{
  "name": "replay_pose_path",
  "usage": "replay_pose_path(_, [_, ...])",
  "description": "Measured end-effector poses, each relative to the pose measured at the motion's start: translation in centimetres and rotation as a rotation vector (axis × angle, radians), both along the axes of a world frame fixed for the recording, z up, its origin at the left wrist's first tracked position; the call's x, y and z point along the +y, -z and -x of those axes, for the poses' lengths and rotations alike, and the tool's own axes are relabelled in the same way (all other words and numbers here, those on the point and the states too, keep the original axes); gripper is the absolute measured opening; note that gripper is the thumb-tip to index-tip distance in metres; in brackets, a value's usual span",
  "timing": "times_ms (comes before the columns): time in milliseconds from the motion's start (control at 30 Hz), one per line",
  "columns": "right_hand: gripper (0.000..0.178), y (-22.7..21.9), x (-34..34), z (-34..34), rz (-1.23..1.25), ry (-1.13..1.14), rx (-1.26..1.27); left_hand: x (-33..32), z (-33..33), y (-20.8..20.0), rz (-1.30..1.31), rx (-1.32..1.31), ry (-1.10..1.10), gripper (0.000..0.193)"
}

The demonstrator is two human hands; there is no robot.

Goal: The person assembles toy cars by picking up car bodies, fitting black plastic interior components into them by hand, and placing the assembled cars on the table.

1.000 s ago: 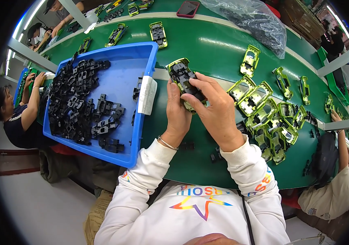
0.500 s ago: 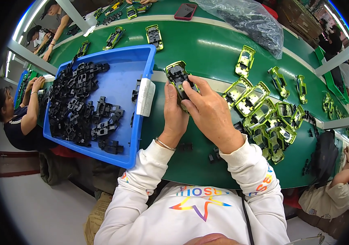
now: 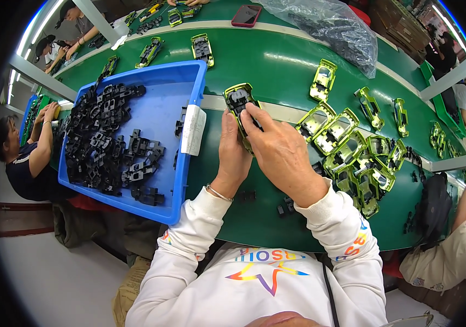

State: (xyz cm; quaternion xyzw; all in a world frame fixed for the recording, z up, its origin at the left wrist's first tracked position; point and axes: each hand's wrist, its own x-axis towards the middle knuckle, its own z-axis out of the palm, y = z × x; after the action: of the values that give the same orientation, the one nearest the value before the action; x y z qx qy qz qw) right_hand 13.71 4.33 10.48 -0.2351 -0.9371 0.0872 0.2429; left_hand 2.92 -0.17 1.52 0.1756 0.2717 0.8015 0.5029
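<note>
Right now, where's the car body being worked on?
Head view, just above centre: the green-and-black car body sits in the left hand, touched by the right hand, between the blue bin and the green shells.

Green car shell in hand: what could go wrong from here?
1. The right hand has its fingers over the black insert, hiding part of it, so a crooked fit might go unseen.
2. The left hand holds the green car shell raised above the table; it could slip and drop.
3. The shell pile lies close beside the right wrist; a sideways swing might knock it.
</note>
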Motion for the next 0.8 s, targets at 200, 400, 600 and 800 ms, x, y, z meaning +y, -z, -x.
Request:
replay_pose_path(200, [0.042,0.4,0.2,0.0,-0.03,-0.027,0.054,-0.2,-0.2,-1.0,-0.011,0.022,-0.009,0.048])
replay_pose_path(400, [0.043,-0.4,0.1,-0.1,-0.03,-0.044,0.01,-0.3,0.0,-0.8,0.024,0.008,-0.004,0.047])
replay_pose_path(600, [0.043,-0.2,-0.1,0.0,-0.057,-0.049,-0.029,-0.4,-0.3,-0.8,0.048,0.04,0.011,0.048])
replay_pose_path(800, [0.044,-0.4,0.6,-0.2,-0.057,-0.093,-0.007,-0.4,0.0,-1.5,0.038,0.047,0.003,0.044])
